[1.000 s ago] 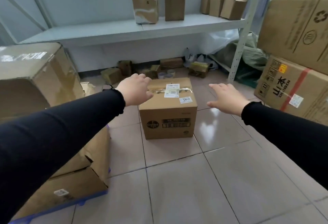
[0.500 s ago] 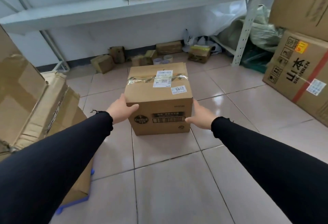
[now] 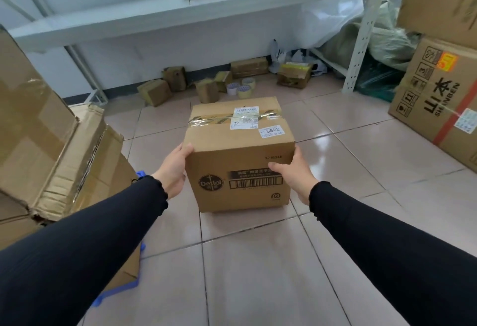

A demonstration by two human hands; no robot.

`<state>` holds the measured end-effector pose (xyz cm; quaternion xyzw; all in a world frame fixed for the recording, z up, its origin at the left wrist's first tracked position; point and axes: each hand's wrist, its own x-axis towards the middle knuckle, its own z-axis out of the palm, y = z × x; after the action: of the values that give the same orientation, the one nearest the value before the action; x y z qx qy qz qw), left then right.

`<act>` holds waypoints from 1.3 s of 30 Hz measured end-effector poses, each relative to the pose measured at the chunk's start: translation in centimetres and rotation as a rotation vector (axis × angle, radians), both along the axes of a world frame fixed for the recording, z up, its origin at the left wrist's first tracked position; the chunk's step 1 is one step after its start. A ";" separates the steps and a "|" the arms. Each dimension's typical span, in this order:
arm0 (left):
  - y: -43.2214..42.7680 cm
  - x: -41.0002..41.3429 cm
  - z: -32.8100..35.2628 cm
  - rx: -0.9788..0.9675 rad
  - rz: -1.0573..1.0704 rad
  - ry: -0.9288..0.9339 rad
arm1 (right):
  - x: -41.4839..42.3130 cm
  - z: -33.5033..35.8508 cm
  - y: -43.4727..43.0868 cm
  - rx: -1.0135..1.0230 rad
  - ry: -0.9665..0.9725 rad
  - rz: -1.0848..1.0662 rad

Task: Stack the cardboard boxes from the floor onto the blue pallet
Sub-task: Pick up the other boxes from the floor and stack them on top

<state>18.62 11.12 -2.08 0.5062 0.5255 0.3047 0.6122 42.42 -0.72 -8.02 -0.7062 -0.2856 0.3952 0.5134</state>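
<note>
Tiled floor (image 3: 258, 274) carries a taped cardboard box (image 3: 240, 155); left hand (image 3: 174, 171) and right hand (image 3: 294, 173) press its sides, fingers (image 3: 277, 167) together.

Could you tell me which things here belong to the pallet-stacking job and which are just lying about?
Job:
- Dettol box, held by left hand and right hand
- blue pallet
- boxes already on it

Lying about:
- tape rolls
- small cartons by the wall
- plastic bags
- shelf

Held box (image 3: 240, 155): "Dettol", "5842", "3216345"; right carton (image 3: 436, 103): "SHANBEN".
</note>
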 end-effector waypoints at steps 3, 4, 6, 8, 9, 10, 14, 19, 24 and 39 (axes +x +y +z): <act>-1.5 -0.2 2.3 -0.008 0.006 -0.036 | -0.9 1.8 -1.4 0.019 0.075 -0.016; -2.0 -0.4 3.4 -0.005 0.006 -0.032 | -1.1 2.8 -1.9 0.029 0.084 -0.021; -2.4 -0.9 5.7 0.007 0.015 -0.027 | -1.7 5.3 -2.6 0.068 0.082 -0.031; -3.2 -1.5 8.6 0.031 0.032 -0.057 | -2.3 8.7 -3.2 0.122 0.054 -0.028; -3.5 -1.7 10.3 0.051 0.042 -0.084 | -2.6 10.8 -3.4 0.150 0.032 -0.023; -4.0 -2.0 12.2 0.077 0.050 -0.113 | -2.9 13.1 -3.8 0.180 -0.001 -0.017; -5.5 -3.8 21.2 0.171 0.067 -0.249 | -4.1 23.6 -4.8 0.360 -0.183 -0.033; -7.5 -8.2 33.0 0.326 0.090 -0.348 | -8.0 35.6 -4.9 0.558 -0.429 -0.048; -8.2 -16.5 42.4 0.567 0.231 -0.358 | -15.7 42.6 -4.0 0.723 -0.638 -0.034; -9.4 -41.3 47.9 0.661 0.524 -0.126 | -39.7 43.7 2.4 0.783 -0.433 0.227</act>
<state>-22.73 1.73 45.80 0.5048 0.4721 0.6324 0.3499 2.72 1.67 35.69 -0.4895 -0.5896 0.1546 0.6236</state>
